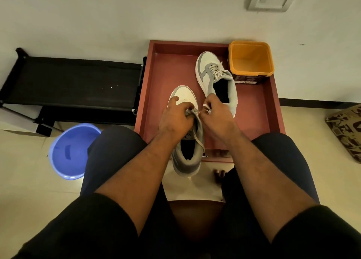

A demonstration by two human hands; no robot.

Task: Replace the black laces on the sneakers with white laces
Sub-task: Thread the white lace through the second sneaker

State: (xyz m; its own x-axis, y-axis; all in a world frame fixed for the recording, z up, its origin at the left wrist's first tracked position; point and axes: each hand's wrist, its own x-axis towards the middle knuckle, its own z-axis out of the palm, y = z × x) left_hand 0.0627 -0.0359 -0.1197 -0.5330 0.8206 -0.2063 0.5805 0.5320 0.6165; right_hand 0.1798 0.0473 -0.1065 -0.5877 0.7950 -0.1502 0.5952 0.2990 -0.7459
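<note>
Both forearms reaching forward, left hand [175, 118] gripping the near grey-and-white sneaker [187, 139] at its tongue, right hand [216, 114] pinching a white lace [206, 108], second laced sneaker [214, 77] lying in the reddish-brown tray [252, 110] beside an orange square tub [251, 58].

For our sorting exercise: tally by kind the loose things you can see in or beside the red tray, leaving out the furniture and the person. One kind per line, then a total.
Sneakers: 2 (far sneaker lying in the red tray; near sneaker held over the tray's front edge)
Orange tub: 1
Blue basin: 1
Total: 4
</note>
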